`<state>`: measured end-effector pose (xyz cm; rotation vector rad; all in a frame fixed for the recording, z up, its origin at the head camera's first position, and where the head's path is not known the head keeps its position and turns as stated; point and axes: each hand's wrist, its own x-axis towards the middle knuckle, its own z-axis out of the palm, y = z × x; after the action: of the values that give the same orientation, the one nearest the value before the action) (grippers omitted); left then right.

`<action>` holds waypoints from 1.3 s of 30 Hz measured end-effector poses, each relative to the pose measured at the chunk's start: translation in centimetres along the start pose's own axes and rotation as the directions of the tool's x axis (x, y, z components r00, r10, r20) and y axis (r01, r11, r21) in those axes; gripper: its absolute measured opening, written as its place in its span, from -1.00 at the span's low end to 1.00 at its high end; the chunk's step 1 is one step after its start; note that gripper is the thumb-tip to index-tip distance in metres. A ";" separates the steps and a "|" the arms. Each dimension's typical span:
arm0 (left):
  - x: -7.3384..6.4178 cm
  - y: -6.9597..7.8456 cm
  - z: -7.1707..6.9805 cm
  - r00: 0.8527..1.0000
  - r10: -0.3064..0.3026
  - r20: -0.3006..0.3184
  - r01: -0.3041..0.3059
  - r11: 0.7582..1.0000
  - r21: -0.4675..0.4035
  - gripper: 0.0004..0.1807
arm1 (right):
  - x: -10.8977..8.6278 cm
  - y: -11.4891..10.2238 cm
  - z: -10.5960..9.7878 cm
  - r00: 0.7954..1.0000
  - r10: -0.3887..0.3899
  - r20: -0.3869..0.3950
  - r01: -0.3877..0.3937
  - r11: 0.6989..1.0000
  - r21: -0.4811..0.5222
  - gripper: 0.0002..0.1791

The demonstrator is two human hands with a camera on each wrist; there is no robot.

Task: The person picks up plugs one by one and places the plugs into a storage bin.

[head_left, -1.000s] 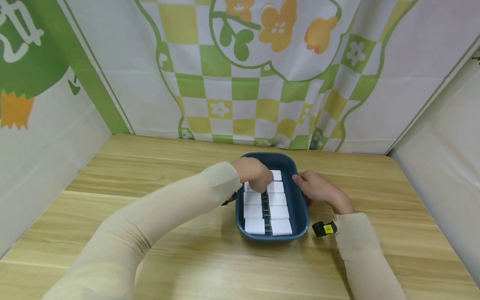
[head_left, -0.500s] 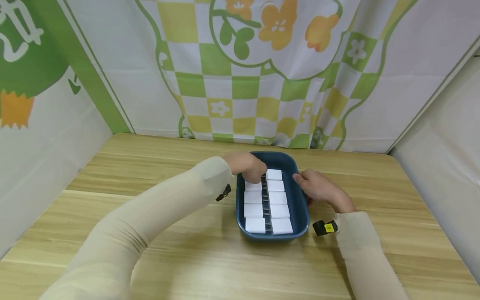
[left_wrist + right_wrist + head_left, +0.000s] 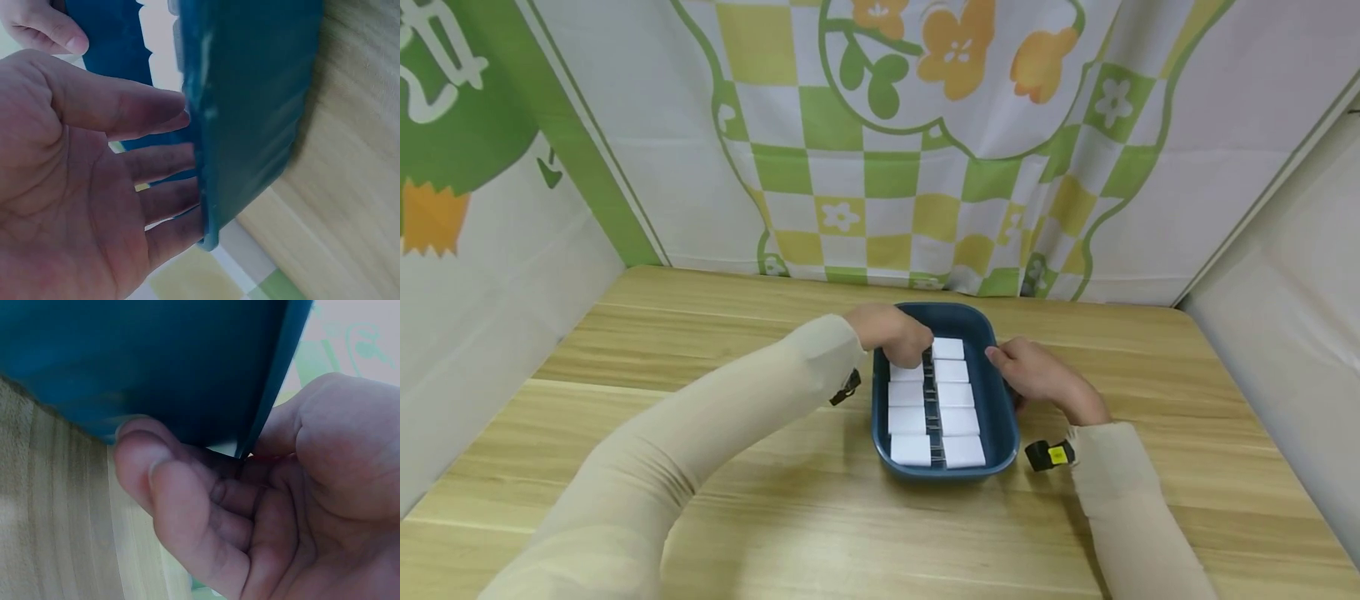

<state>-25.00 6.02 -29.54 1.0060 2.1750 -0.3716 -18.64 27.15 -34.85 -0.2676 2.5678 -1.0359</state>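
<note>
A dark blue rectangular tub [image 3: 1004,437] contains two columns of white rounded blocks [image 3: 958,422]. Thin metal pieces [image 3: 932,411] show between the columns. In the head view my left hand [image 3: 891,332] reaches over the tub's far left rim and covers the far end of the left column. The left wrist view shows its thumb by the rim and longer fingers passing behind it; the fingertips are hidden, so whether they pinch a block cannot be seen. My right hand [image 3: 1037,373] grips the right rim, thumb on top and, in the right wrist view, fingers [image 3: 181,509] curled beneath.
The tub stands on a wood-grain table [image 3: 760,467] toward its far edge. Behind it hangs a checked, flowered curtain [image 3: 891,179], and pale cloth walls close off both sides. Each wrist carries a small black camera, such as the right one [image 3: 1048,456].
My left hand has shifted left and slightly farther from me inside the tub, uncovering the far right block; it is nearly still over the last half second. The right hand keeps its hold.
</note>
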 end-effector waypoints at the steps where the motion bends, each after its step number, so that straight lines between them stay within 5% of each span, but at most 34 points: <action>1: 0.0 0.0 0.1 1.000 -0.006 -0.011 0.006 1.000 -0.001 -0.41 | 0.0 0.0 0.0 1.000 0.000 0.000 0.000 1.000 -0.003 -0.51; 9: 0.5 -0.2 1.0 0.981 -0.095 -0.170 0.096 0.995 -0.007 -0.16 | 0.0 0.0 0.0 1.000 -0.001 -0.001 0.001 1.000 -0.003 -0.51; 16: 0.8 -0.2 1.4 0.968 -0.090 -0.233 0.093 0.996 0.003 -0.06 | -0.1 -0.2 0.0 1.000 0.006 0.001 -0.006 1.000 -0.001 -0.51; 25: 0.5 -0.4 1.2 0.975 -0.059 -0.214 0.059 0.998 -0.008 -0.03 | -0.1 -0.2 0.0 1.000 0.007 0.005 -0.007 1.000 -0.008 -0.52; 33: 0.0 -0.4 1.3 0.990 -0.054 -0.130 0.059 0.998 0.034 0.28 | 0.0 -0.1 -0.1 1.000 0.009 0.000 -0.009 1.000 -0.008 -0.52; 39: 0.1 -0.3 1.7 0.985 -0.064 -0.159 0.068 0.997 0.020 0.32 | -0.1 -0.2 0.0 1.000 0.015 0.002 -0.015 1.000 -0.008 -0.51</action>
<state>-24.45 5.01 -30.84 1.0094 2.3563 -0.3617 -18.57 27.03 -34.65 -0.2509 2.5684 -1.0200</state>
